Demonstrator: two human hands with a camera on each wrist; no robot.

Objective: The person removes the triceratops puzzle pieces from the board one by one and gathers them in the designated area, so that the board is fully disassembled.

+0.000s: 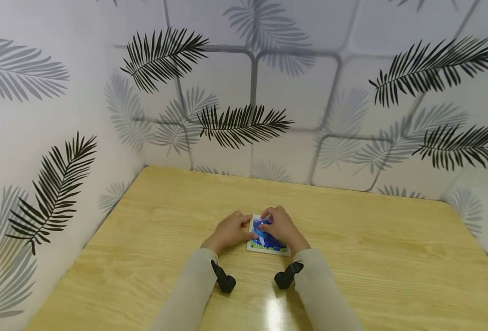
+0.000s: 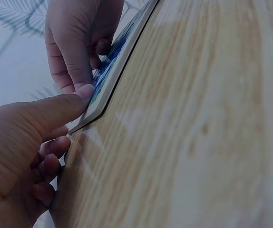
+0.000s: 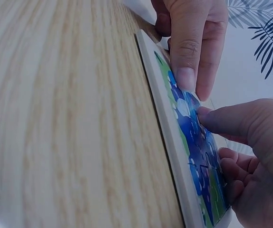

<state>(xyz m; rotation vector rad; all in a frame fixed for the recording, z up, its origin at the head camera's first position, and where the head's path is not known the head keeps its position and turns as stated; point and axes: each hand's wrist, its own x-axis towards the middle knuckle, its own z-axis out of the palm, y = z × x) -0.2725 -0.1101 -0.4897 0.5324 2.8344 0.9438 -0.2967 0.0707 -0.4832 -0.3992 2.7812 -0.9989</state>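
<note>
A small tray jigsaw puzzle (image 1: 272, 243) with a blue dinosaur picture and a pale frame lies flat on the wooden table. My left hand (image 1: 229, 230) holds its left side, the thumb on the picture and the other fingers curled by the edge. From the right, my right hand (image 1: 283, 227) grips the far part, its thumb on the picture too. In the right wrist view, joints between pieces cross the puzzle (image 3: 193, 137), and both thumb tips touch its face close together. The hands cover part of the picture.
The light wooden table (image 1: 372, 257) reaches back to a white wall (image 1: 293, 92) printed with dark and grey leaves. Another wall stands along the left side. Dark wrist camera mounts (image 1: 226, 281) sit on both sleeves.
</note>
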